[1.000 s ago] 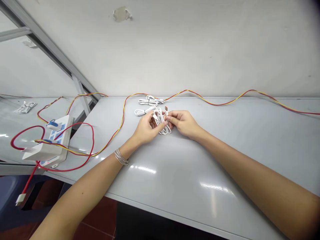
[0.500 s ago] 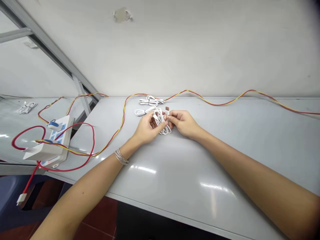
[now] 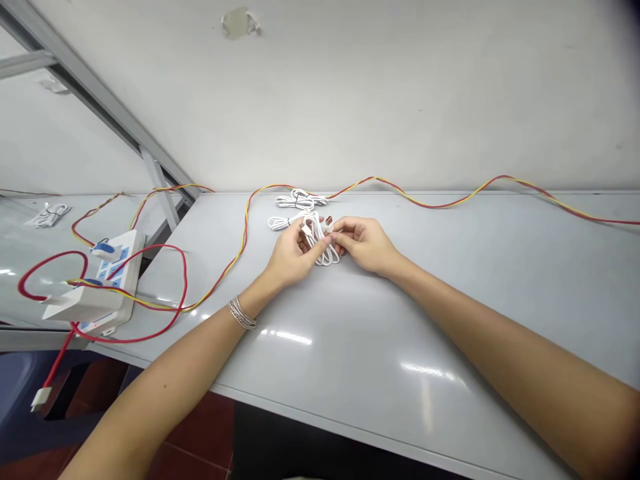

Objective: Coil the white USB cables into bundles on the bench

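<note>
My left hand (image 3: 293, 252) is closed around a coiled white USB cable (image 3: 327, 255), its thumb lying across the loops. One white cable end stands up beside the left fingers. At the coil's right side is the USB plug (image 3: 329, 224), tilted, with an orange-red inside. My right hand (image 3: 365, 243) pinches thumb and forefinger together at the cable just below this plug; the exact spot between the fingertips is hidden. Behind the left hand lie two more white cable bundles, an upper one (image 3: 300, 199) and a lower one (image 3: 285, 222), each with a dark tie.
A twisted red-and-yellow wire (image 3: 440, 206) runs along the table's back edge by the wall. On the left, a white power strip (image 3: 123, 267) carries plugs and a charger (image 3: 83, 303) with a looping red cable (image 3: 186, 280). A glossy grey table (image 3: 350, 360) lies beneath.
The USB plug has tipped over from upright and sits closer to the coil. My right fingers have shifted slightly with it. My left hand keeps its hold; the whole view has moved a little.
</note>
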`<act>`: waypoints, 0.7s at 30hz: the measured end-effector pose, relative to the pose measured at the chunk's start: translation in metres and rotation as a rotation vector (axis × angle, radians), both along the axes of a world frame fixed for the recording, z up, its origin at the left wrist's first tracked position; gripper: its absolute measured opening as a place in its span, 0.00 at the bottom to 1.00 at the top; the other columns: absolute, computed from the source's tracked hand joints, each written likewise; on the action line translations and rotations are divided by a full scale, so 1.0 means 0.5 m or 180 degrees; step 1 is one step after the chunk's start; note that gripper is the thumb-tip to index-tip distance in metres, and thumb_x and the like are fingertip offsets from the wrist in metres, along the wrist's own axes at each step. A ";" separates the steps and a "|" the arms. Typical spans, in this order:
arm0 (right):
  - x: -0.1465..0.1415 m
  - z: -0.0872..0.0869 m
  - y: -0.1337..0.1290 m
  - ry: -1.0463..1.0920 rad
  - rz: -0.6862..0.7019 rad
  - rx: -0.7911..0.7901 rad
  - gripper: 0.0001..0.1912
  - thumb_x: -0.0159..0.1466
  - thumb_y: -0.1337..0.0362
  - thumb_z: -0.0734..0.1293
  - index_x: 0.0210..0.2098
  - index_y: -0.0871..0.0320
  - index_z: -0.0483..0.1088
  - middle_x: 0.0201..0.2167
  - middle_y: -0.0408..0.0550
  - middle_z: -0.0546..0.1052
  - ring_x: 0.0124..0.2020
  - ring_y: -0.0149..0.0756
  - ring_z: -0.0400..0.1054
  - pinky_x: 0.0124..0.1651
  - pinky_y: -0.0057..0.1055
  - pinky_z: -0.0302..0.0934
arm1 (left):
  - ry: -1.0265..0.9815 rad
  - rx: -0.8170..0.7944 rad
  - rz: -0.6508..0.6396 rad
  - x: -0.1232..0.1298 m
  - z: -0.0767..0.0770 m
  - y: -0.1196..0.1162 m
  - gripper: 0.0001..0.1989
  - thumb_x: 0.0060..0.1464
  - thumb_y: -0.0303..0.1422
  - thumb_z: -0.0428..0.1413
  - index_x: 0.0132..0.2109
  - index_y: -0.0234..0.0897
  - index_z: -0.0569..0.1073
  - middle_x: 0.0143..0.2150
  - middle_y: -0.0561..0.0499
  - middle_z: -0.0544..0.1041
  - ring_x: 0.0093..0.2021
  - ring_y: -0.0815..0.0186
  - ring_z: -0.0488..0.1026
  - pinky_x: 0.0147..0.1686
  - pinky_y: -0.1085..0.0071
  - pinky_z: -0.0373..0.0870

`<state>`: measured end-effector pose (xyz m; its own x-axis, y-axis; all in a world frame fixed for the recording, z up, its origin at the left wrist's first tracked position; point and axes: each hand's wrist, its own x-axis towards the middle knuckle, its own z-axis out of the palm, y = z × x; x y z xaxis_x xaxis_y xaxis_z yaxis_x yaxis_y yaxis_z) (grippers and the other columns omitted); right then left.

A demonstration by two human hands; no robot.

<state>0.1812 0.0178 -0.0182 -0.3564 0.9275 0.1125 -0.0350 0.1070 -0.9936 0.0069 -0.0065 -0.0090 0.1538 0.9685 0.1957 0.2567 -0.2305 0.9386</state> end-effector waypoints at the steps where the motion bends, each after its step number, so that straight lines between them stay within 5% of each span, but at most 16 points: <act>1: -0.001 0.001 -0.001 -0.0009 -0.0028 0.0009 0.13 0.56 0.55 0.72 0.30 0.59 0.72 0.22 0.42 0.71 0.24 0.30 0.64 0.30 0.30 0.60 | -0.0079 0.0019 0.0044 0.000 -0.002 0.002 0.23 0.55 0.39 0.62 0.54 0.33 0.70 0.47 0.42 0.78 0.44 0.59 0.77 0.44 0.66 0.75; 11: -0.002 0.010 -0.007 -0.0078 -0.0164 0.0005 0.13 0.57 0.56 0.72 0.29 0.59 0.70 0.24 0.43 0.72 0.24 0.30 0.66 0.30 0.30 0.62 | -0.0469 -0.0101 0.0159 0.005 0.002 0.007 0.23 0.52 0.38 0.62 0.52 0.34 0.68 0.50 0.41 0.77 0.49 0.57 0.76 0.48 0.63 0.74; 21: 0.000 0.012 -0.013 -0.0353 0.0107 0.0428 0.10 0.60 0.59 0.69 0.28 0.58 0.70 0.22 0.42 0.71 0.26 0.32 0.65 0.32 0.32 0.59 | -0.0305 -0.0026 0.0217 0.001 0.001 0.009 0.16 0.51 0.33 0.61 0.47 0.35 0.68 0.39 0.49 0.75 0.41 0.63 0.75 0.40 0.70 0.72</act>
